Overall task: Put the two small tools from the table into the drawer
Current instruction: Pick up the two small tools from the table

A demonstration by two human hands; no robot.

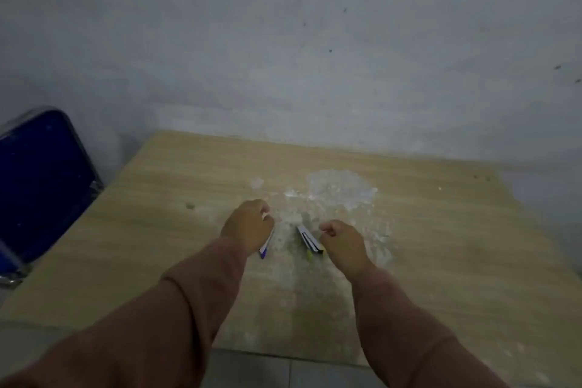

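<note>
Right now both hands are out over the middle of the table (441, 246), and each one is at a tool.

The left hand (248, 225) is curled into a loose fist. A thin white tool (265, 247) with a blue tip pokes out from under it, toward the near side. It looks like the fingers are closed around it, but they are hidden under the hand, so I cannot tell for sure.

The right hand (341, 238) is curled too. Its fingers (327, 228) are bent in, and they seem to hold nothing. A dark tool (310, 239) lies just to the left of this hand, very close to the fingers. I cannot tell if they touch. Its long side runs from far-left to near-right, with a bit of yellow-green at its near end.

So the dark tool lies between the two hands, but it is nearer the right one. I think the right hand should move a little left and pinch it across its thin side.

No drawer shows, so I cannot tell where the tools must go. A blue chair (41, 186) stands at the left.
</note>
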